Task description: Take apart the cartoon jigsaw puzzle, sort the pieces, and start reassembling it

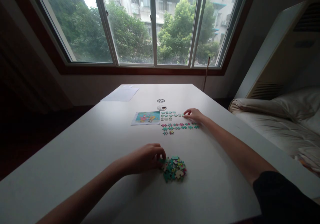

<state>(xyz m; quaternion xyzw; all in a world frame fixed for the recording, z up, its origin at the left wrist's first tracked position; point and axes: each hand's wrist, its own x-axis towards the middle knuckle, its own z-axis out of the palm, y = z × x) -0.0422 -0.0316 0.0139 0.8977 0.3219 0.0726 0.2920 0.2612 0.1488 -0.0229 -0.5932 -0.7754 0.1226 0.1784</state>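
A heap of colourful puzzle pieces (174, 168) lies on the white table (105, 140) near me. My left hand (145, 157) rests at the heap's left edge, fingers curled and pinching into the pieces. My right hand (193, 114) reaches far forward, fingertips closed on the right end of a row of laid-out green pieces (170, 115). A second row of pink and green pieces (178, 127) lies just in front of that hand. A small cartoon reference picture (146, 117) sits to the left of the rows.
A sheet of paper (121, 93) lies at the table's far left. Two small round objects (161, 104) sit behind the rows. A bed with bedding (280, 117) stands to the right, and a wide window (150, 24) is beyond the table.
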